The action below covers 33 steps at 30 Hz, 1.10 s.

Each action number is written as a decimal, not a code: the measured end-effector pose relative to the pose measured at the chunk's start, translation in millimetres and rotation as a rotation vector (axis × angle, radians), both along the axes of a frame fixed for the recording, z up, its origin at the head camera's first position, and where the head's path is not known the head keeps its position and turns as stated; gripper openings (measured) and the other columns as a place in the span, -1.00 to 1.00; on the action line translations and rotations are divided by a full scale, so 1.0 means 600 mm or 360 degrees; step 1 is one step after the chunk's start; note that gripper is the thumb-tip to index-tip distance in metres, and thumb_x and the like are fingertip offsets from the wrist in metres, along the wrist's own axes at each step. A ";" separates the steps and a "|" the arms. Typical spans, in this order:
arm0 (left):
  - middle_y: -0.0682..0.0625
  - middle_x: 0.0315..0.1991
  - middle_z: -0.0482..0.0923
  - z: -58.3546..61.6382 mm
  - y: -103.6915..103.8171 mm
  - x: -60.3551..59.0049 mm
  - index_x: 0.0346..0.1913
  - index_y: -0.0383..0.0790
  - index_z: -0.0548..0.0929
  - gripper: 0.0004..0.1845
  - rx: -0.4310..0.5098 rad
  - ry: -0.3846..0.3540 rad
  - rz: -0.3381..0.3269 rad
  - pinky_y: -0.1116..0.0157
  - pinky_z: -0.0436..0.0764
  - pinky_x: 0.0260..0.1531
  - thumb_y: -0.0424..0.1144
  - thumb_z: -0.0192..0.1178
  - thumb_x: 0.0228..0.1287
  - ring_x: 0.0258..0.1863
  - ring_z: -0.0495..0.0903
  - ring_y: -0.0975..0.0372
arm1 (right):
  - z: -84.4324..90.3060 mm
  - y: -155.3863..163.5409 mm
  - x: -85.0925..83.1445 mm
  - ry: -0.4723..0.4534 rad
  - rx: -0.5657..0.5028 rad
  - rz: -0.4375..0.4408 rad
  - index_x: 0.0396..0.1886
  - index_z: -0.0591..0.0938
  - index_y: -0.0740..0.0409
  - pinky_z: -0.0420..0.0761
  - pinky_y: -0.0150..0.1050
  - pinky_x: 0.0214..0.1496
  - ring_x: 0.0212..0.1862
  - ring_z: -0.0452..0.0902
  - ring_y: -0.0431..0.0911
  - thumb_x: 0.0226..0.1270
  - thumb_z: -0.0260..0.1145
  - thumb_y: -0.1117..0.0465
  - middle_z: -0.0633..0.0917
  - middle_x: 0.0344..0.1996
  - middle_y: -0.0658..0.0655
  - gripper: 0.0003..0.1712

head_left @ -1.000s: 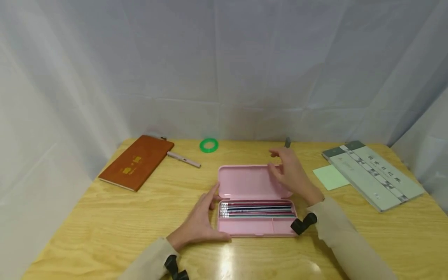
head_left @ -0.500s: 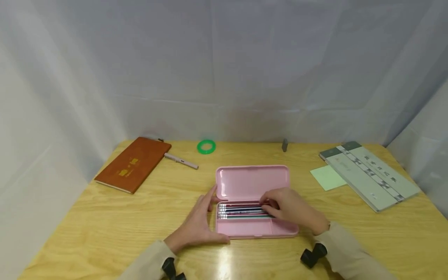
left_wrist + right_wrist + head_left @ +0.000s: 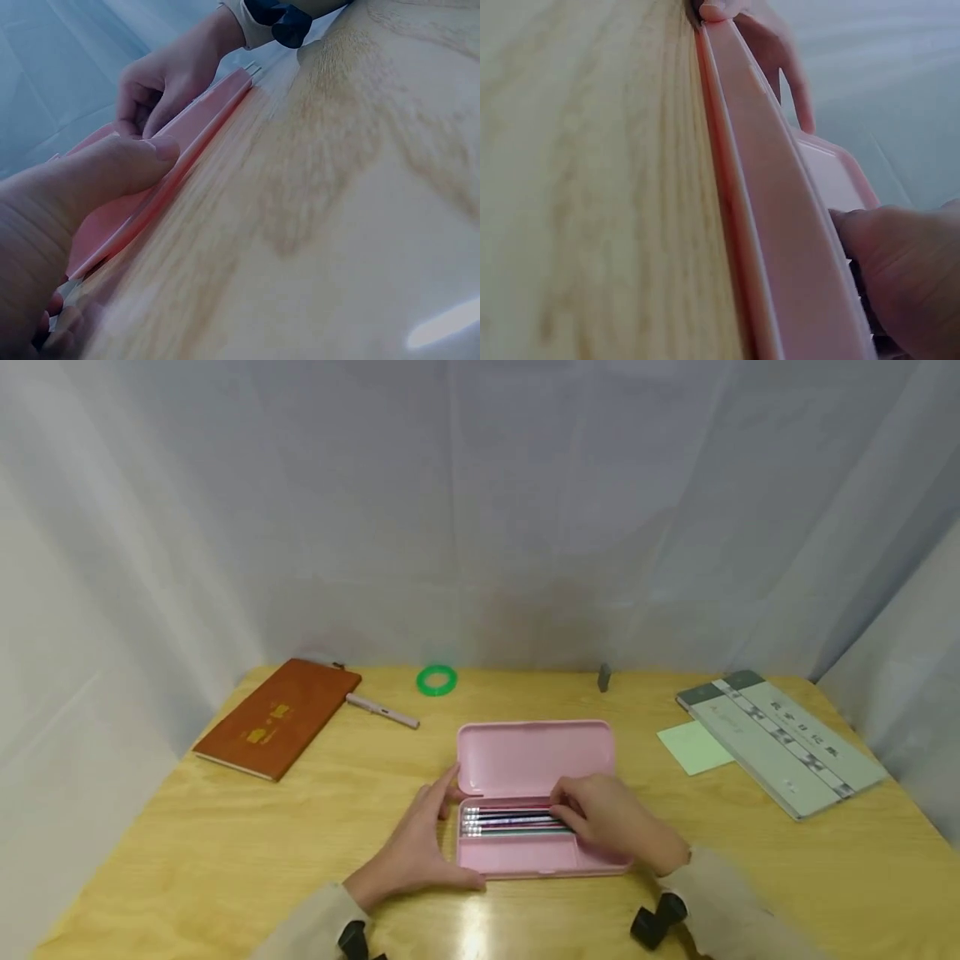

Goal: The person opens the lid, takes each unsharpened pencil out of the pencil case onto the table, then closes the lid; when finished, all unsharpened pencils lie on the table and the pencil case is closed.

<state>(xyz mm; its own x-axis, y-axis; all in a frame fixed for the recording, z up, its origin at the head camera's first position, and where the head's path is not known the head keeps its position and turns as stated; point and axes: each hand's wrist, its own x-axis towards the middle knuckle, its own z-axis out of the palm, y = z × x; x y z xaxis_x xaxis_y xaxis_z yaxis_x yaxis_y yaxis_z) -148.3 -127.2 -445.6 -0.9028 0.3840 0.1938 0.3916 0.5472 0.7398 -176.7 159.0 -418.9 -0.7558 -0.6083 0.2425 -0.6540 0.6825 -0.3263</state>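
An open pink pencil case (image 3: 536, 759) lies on the wooden table in the head view, its lid tipped back. Several pencils (image 3: 510, 821) with metal eraser ends lie side by side in its rear compartment. My left hand (image 3: 420, 852) holds the case's left end, thumb along the front edge and fingers at the back corner. In the left wrist view that thumb (image 3: 135, 161) rests on the case rim. My right hand (image 3: 611, 817) reaches into the case from the right, thumb and forefinger pinching at the pencils and hiding their right ends.
A brown notebook (image 3: 277, 718) and a pale pen (image 3: 382, 710) lie to the left. Behind the case are a green ring (image 3: 437, 680) and a small grey block (image 3: 603, 677). At right, a grey-green book (image 3: 783, 743) overlaps a light green paper sheet (image 3: 694, 747).
My right hand has come from the lid's upper right edge down onto the pencils, its fingers closing there. My left hand has stayed at the case's left end.
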 end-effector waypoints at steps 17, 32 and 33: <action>0.14 0.11 0.47 -0.003 0.003 0.000 0.52 -0.10 0.01 0.50 0.0003 -0.0022 0.0009 0.33 0.44 -0.09 0.14 0.66 -0.63 -0.12 0.32 0.28 | 0.007 0.220 0.074 0.0244 0.0123 -0.0627 -0.41 0.63 -0.06 0.26 -0.39 -0.55 -0.61 0.18 -0.41 0.16 0.40 0.26 0.45 -0.69 -0.26 -0.88; 0.18 0.11 0.46 -0.002 -0.001 0.000 0.52 -0.03 0.02 0.45 -0.0004 -0.0003 -0.0013 0.34 0.42 -0.09 0.07 0.66 -0.59 -0.14 0.30 0.29 | -0.014 0.212 0.054 -0.0016 0.0049 -0.0586 -0.23 0.62 0.03 0.26 -0.41 -0.53 -0.60 0.19 -0.41 0.23 0.36 0.24 0.40 -0.66 -0.25 -0.87; 0.17 0.11 0.47 -0.004 -0.001 0.000 0.52 -0.05 0.02 0.45 -0.0001 0.0023 -0.0023 0.34 0.42 -0.10 0.08 0.65 -0.59 -0.15 0.30 0.29 | -0.013 0.199 0.051 -0.0003 0.0020 -0.0561 -0.22 0.62 0.03 0.27 -0.42 -0.54 -0.60 0.19 -0.41 0.23 0.36 0.24 0.39 -0.66 -0.25 -0.86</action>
<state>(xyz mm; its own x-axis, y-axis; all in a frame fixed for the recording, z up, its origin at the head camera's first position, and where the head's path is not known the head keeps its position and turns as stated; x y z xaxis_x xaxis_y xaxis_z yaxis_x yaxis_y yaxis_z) -148.3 -127.7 -448.1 -0.8942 0.3971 0.2069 0.4103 0.5418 0.7336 -146.2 278.3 -426.8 -0.9202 -0.3130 0.2350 -0.3770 0.8700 -0.3177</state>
